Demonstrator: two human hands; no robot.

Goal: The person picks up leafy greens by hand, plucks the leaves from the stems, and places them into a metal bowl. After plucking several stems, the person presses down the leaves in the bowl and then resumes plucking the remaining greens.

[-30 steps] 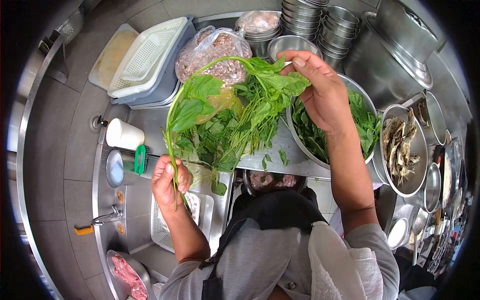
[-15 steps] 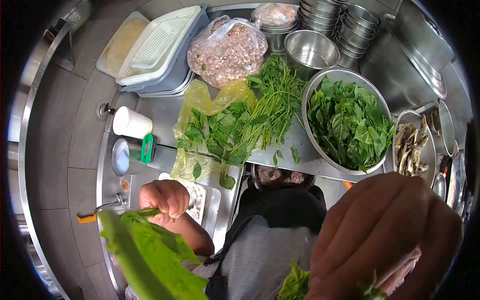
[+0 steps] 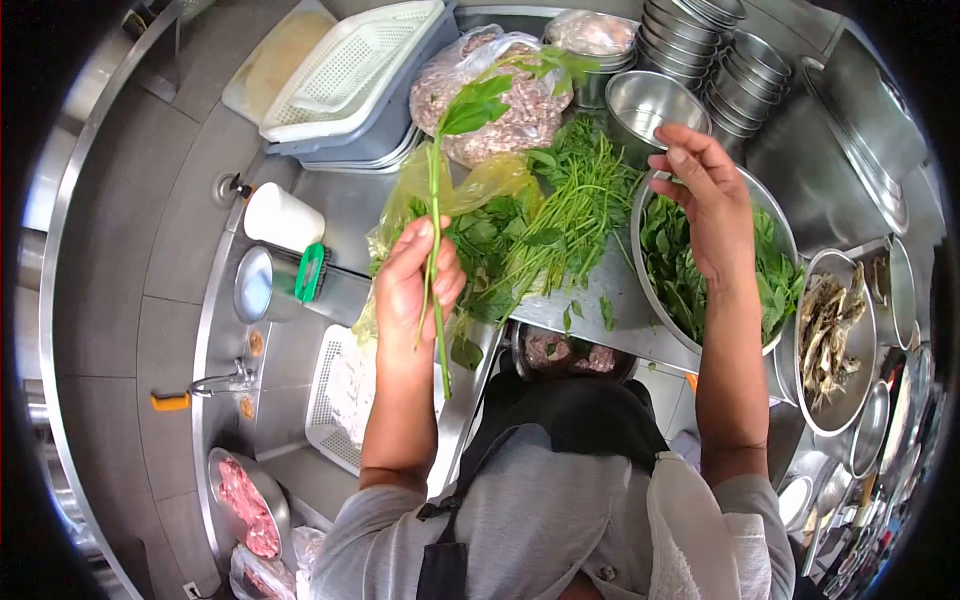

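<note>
My left hand [image 3: 408,285] is closed around a long green leafy stem [image 3: 435,190], held upright with leaves at its top. My right hand [image 3: 708,205] hangs over a steel bowl [image 3: 640,225], its fingers apart and nothing seen between them. Torn green leaves [image 3: 672,245] fill that bowl, partly hidden by my right forearm. Between the hands, a heap of leafy stems [image 3: 580,205] lies on the steel counter, some of it on a yellow plastic bag [image 3: 405,200]. A few loose leaves [image 3: 606,312] are scattered near the counter's front edge.
Behind the stems sits a clear bag of minced meat [image 3: 480,120]. White baskets [image 3: 350,75] are stacked at the back left, steel bowls [image 3: 690,40] at the back right. Dried fish [image 3: 832,330] lie in a bowl at right. A tap [image 3: 225,382] and a meat bowl [image 3: 250,505] are at left.
My left hand has risen toward the middle, the stem swinging upright in it. My right hand has moved from close to the camera to above the leaf bowl, fingers now apart.
</note>
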